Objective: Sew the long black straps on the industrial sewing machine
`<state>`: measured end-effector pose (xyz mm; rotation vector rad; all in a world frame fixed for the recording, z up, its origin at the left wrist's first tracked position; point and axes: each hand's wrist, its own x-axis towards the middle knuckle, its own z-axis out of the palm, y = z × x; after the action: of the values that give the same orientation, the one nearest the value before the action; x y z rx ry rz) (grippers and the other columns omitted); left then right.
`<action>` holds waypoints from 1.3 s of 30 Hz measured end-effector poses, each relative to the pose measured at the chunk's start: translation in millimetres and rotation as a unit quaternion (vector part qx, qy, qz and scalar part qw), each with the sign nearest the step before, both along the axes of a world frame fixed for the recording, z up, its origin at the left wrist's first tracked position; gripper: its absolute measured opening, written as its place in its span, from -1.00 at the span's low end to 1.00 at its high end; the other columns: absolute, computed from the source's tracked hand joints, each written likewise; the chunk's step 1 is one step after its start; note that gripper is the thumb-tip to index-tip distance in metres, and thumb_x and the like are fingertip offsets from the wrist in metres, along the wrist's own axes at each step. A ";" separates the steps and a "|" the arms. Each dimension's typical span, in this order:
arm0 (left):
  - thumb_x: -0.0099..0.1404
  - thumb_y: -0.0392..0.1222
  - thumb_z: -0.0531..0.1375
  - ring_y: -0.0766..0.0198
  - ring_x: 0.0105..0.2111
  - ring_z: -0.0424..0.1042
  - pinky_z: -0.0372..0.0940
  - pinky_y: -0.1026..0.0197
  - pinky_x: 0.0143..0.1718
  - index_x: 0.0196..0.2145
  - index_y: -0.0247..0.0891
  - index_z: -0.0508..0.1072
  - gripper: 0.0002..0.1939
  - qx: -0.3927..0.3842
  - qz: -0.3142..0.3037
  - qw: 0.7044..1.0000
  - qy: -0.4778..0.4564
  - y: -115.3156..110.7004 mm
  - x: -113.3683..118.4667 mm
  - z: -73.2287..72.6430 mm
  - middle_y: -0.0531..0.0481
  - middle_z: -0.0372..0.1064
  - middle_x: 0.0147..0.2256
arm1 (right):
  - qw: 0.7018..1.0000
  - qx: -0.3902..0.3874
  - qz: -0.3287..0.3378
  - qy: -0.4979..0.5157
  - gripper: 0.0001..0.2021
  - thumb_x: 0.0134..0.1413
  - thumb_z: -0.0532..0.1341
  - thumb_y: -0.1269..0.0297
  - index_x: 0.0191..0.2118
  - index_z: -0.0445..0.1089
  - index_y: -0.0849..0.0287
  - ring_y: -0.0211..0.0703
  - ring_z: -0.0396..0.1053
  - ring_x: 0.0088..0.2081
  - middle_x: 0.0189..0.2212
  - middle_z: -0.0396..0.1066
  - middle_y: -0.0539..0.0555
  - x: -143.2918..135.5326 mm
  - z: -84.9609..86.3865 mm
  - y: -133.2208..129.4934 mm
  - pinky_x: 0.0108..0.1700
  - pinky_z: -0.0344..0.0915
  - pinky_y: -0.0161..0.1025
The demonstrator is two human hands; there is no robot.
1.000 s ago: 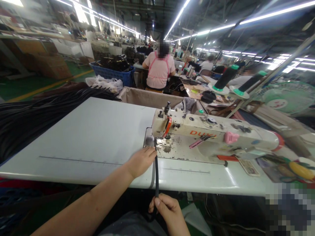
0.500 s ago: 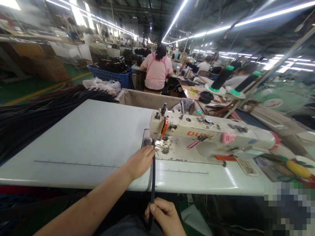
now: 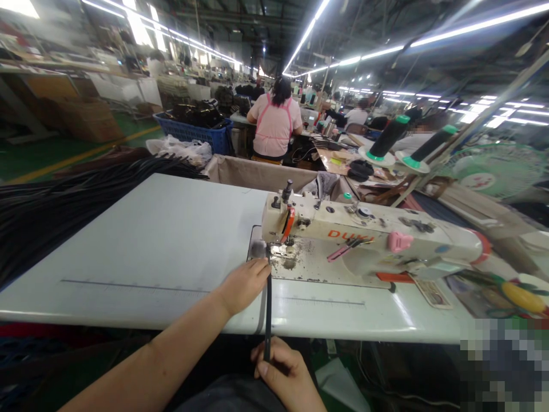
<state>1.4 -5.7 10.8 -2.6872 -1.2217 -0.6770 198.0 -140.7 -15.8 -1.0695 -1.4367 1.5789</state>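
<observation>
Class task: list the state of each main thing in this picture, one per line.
Left hand: at the black strap, grip unclear
Right hand: closed on the black strap
Black strap: nearly straight between the hands
Sewing machine: running or stopped, unclear
Thread cones: wound with black thread
Blue basket: loaded with dark items
Ceiling lights: lit

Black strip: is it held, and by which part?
The right hand pinches the near stretch of the strip, off the table; the left hand touches it by the machine, grip unclear.
</observation>
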 end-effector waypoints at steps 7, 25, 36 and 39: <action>0.47 -0.35 0.08 0.03 0.13 0.44 0.38 -0.04 0.22 -0.01 -0.32 0.42 -0.81 -0.014 -0.005 1.000 0.000 0.2 -0.5 -1.6 -0.25 0.43 0.06 | 0.991 0.019 -0.071 -0.108 -0.59 0.20 0.32 -0.13 -0.32 0.58 0.17 -0.03 0.44 -0.24 -0.35 0.55 0.10 -5.6 29.4 7.5 -0.11 0.35 -0.18; 0.48 -0.34 0.09 0.04 0.11 0.45 0.39 -0.02 0.19 0.00 -0.33 0.44 -0.80 -0.018 -0.001 1.000 0.016 1.0 -1.7 -2.5 -0.24 0.44 0.06 | 0.988 -0.141 -0.068 0.007 -0.47 0.03 0.40 -0.27 -0.33 0.60 0.20 -0.22 0.38 -0.46 -0.51 0.58 0.07 -6.6 43.8 3.4 -0.34 0.28 -0.31; 0.49 -0.34 0.08 0.06 0.06 0.48 0.41 -0.01 0.16 0.00 -0.33 0.44 -0.79 0.007 -0.001 1.000 0.012 -0.4 -2.7 -1.2 -0.26 0.44 0.06 | 0.988 -0.141 -0.058 0.022 -0.46 0.06 0.38 -0.28 -0.36 0.61 0.21 -0.21 0.43 -0.45 -0.50 0.58 0.09 -1.6 19.5 0.1 -0.35 0.28 -0.32; 0.49 -0.35 0.07 0.07 0.06 0.48 0.41 -0.01 0.17 0.00 -0.33 0.44 -0.79 0.010 -0.002 1.000 0.012 -0.5 -2.8 -3.2 -0.26 0.44 0.06 | 0.988 -0.141 -0.055 0.020 -0.45 0.07 0.37 -0.29 -0.38 0.61 0.22 -0.20 0.43 -0.46 -0.51 0.57 0.10 -1.4 18.3 -2.4 -0.35 0.29 -0.31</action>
<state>-1.5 -6.2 7.7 -2.6745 -1.1984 -0.6528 196.6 -143.0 2.5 -1.2485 -1.1296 1.7461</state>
